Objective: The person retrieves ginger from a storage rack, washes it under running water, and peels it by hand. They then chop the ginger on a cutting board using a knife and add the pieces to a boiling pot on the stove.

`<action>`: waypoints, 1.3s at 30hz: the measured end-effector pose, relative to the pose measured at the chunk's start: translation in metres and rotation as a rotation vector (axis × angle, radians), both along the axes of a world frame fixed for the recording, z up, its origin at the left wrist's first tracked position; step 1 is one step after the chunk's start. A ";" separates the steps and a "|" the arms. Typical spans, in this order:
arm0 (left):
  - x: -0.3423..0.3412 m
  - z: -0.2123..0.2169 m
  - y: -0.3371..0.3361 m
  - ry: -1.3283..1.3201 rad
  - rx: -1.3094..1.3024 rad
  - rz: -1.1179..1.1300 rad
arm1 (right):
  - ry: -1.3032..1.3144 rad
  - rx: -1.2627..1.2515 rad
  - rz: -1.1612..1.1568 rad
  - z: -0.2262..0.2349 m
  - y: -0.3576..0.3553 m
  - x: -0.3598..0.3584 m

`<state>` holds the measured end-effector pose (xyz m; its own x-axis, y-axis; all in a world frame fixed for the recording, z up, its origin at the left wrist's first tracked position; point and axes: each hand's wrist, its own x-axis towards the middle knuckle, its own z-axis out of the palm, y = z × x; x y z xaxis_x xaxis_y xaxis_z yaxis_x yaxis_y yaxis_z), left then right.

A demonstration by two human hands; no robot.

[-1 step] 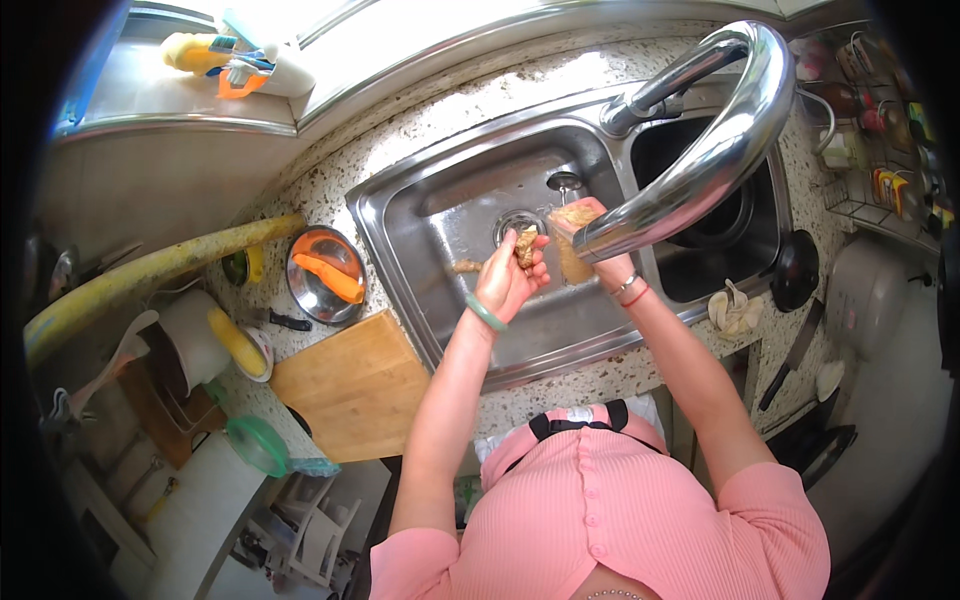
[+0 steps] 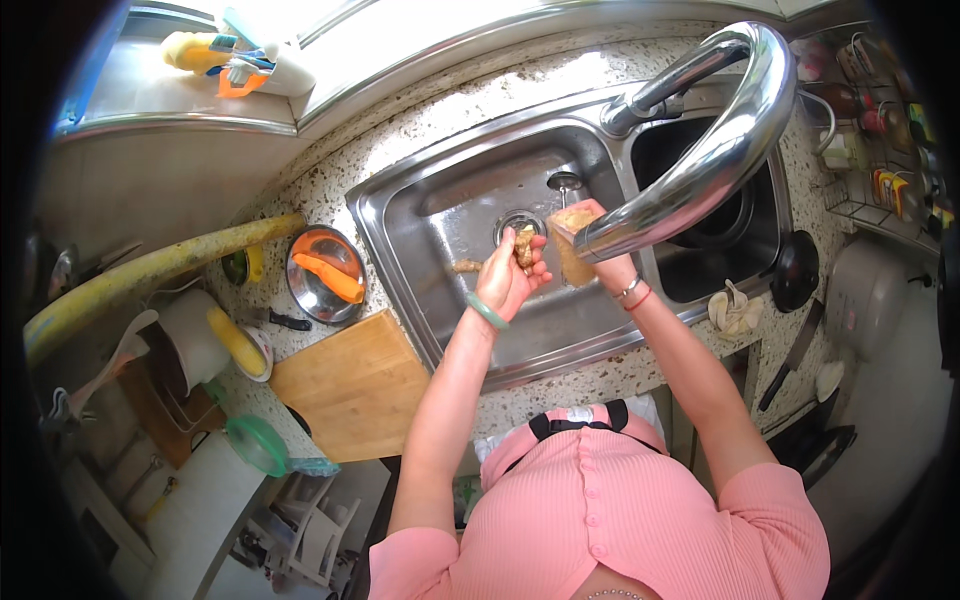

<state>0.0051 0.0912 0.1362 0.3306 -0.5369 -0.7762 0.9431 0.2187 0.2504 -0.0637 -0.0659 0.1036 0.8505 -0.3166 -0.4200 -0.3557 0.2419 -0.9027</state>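
Observation:
Over the left basin of the steel sink (image 2: 450, 335), my left hand (image 2: 507, 275) is closed round a knobbly piece of ginger (image 2: 525, 248). My right hand (image 2: 612, 265), partly hidden behind the faucet spout, grips a tan, flattish thing (image 2: 575, 265) whose kind I cannot make out; it hangs just right of the ginger. The two hands are close together but apart. A smaller brown piece (image 2: 466, 266), ginger-like, lies on the basin floor to the left. The round drain (image 2: 519, 228) sits just beyond my left hand.
The thick chrome faucet (image 2: 735, 130) arches over the sink's right side. Left of the sink are a steel bowl (image 2: 325, 305) with peeled carrots (image 2: 330, 278), a black-handled tool (image 2: 290, 321) and a wooden cutting board (image 2: 350, 390). A knife (image 2: 793, 360) lies at the right.

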 end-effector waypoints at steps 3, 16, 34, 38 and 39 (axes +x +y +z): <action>0.008 0.014 -0.003 -0.010 0.068 -0.055 | -0.071 -0.071 0.216 0.006 0.003 -0.010; -0.022 -0.022 -0.009 -0.419 0.618 -0.082 | -0.388 -0.602 0.149 0.019 0.046 0.012; -0.013 -0.011 0.010 -0.579 0.434 -0.069 | -0.040 0.746 -0.183 -0.008 0.023 0.000; -0.016 -0.004 0.000 -0.695 0.489 -0.344 | -0.014 0.664 -0.170 0.001 0.032 0.005; -0.016 -0.005 0.001 -0.652 0.451 -0.283 | -0.007 0.685 -0.175 0.000 0.030 0.006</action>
